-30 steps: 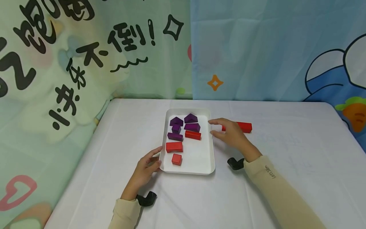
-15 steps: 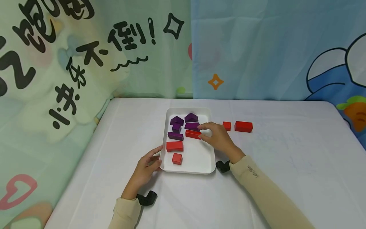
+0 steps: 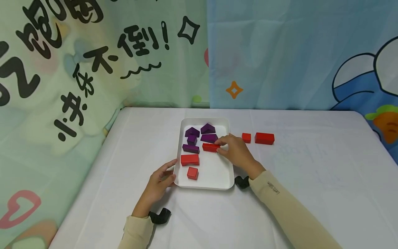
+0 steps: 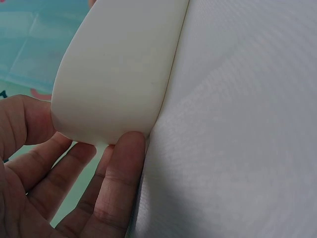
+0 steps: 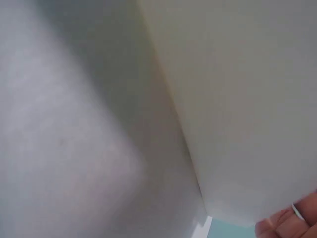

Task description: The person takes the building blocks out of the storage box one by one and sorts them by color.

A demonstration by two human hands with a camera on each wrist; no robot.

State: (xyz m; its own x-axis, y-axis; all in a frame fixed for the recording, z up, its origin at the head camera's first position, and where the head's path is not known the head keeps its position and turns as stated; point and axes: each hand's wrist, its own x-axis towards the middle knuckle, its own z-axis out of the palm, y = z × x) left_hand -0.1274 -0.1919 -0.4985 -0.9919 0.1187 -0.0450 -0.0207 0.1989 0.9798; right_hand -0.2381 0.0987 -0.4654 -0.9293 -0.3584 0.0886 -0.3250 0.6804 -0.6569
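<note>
1. The red bar [image 3: 210, 147] lies inside the white tray [image 3: 217, 173], right of its middle line, just in front of the purple trapezoid [image 3: 209, 138].
2. The right hand [image 3: 236, 152] pinches the bar's right end between thumb and index finger, probably because this end is nearest, and the purple neighbour leaves little room behind.
3. The left hand [image 3: 159, 183] touches the tray's left side, near the close corner, seemingly so that the tray does not slide on the desk [image 3: 298, 193].
4. In the left wrist view, its thumb and fingers [image 4: 126, 173] are spread against the outer wall; they are not clenched.
5. The right forearm comes in diagonally from the lower right, with the hand reaching over the tray's right rim. The right wrist view does not show the pinch.
6. The red cube [image 3: 246, 138] and the long red block [image 3: 264, 138] lie outside, to the right of the tray.
</note>
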